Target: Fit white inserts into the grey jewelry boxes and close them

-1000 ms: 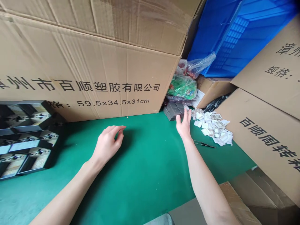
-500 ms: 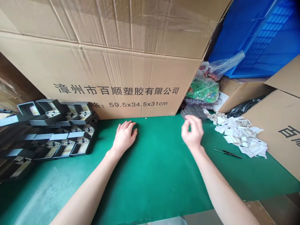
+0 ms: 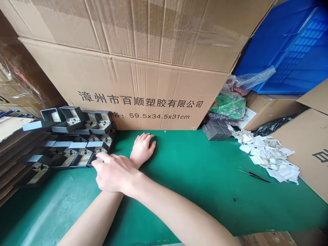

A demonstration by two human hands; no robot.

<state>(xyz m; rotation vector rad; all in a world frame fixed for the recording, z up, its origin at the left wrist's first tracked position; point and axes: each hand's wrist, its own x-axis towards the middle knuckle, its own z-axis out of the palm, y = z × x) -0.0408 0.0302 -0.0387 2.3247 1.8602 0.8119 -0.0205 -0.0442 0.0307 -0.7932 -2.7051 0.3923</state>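
The carton (image 3: 128, 85) across the top of the frame is rough, creased corrugated cardboard, and the mat (image 3: 194, 191) below it is smooth green rubber with a soft sheen. At middle left the trays (image 3: 98, 128) look like matt black plastic, the crate (image 3: 289, 58) at upper right is glossy blue plastic, and the tweezers (image 3: 253, 175) at right are thin dark metal

Green mat (image 3: 200, 184) free rightward — black trays (image 3: 79, 158) block left.

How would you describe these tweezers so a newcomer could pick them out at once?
On the green mat below the big printed carton, find the heap of white paper scraps. Just beneath it lie thin dark tweezers, the only slender pointed tool there.
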